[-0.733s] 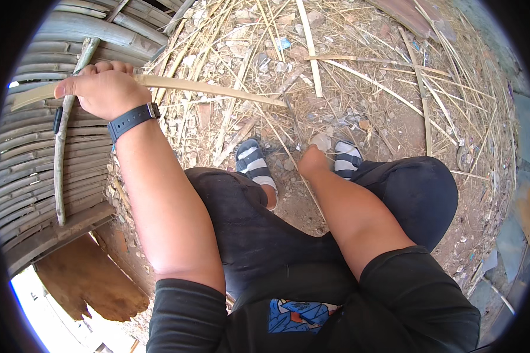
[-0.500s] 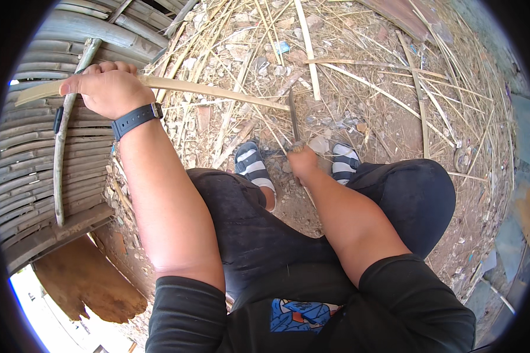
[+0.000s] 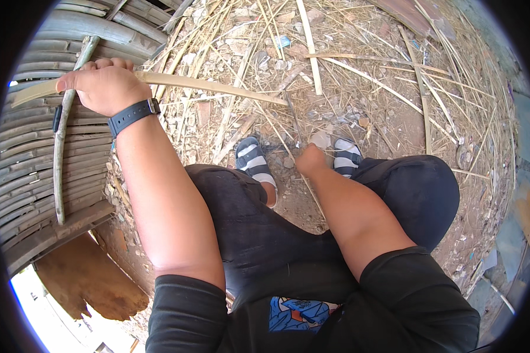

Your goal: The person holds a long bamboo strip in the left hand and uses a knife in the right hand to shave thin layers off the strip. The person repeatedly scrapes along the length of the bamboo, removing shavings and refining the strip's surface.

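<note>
My left hand, with a dark watch on its wrist, is closed round a long pale bamboo strip. The strip bends gently across the front of me, and its right end lies close to the tip of a knife. My right hand is a fist between my feet, gripping the knife, whose narrow dark blade points away from me. The blade shows almost edge-on, and my fingers hide most of the handle.
At the left stands a bamboo slat wall with an upright pole. Loose bamboo strips and straw litter the stony ground ahead. My sandalled feet are close to the knife. A brown torn sheet is at lower left.
My right hand has shifted slightly right and turned, so the blade now shows thinner. The left hand and bamboo strip have moved a little up and left.
</note>
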Tool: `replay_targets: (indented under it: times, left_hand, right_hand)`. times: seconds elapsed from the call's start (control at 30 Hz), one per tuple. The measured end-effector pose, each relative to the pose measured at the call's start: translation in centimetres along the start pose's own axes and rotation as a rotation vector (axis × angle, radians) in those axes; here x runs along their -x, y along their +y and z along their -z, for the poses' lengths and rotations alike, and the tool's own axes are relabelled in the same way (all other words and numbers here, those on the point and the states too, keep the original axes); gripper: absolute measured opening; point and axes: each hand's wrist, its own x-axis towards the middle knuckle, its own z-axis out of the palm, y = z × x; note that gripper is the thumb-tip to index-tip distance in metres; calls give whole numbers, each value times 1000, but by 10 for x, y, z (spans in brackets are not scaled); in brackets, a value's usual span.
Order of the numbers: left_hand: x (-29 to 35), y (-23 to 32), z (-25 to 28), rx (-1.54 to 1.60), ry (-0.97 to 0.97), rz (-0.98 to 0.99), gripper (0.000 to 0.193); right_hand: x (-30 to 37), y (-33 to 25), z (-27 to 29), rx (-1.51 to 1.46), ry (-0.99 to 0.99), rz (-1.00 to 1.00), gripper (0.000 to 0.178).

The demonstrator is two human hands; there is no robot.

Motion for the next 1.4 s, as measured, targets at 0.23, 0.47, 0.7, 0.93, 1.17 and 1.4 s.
replay_targets:
  times: [0.23, 0.47, 0.7, 0.93, 1.17, 1.4]
  left_hand:
    - [-2, 0, 0, -24, 29, -25, 73]
    - [2, 1, -1, 7, 16, -5, 71]
    - [1, 3, -3, 4, 25, -25, 71]
    - [7, 9, -2, 67, 18, 34, 71]
    - [12, 12, -12, 14, 24, 3, 68]
    - [2, 2, -6, -7, 22, -20, 69]
  right_hand:
    - [13, -36, 0, -434, 255, 158, 44]
    - [24, -1, 3, -168, 311, 281, 35]
    - [-6, 9, -13, -305, -132, -133, 39]
    - [23, -60, 15, -492, 294, 282, 40]
    - [0, -5, 4, 22, 162, 212, 44]
    - [-8, -4, -6, -318, 11, -29, 42]
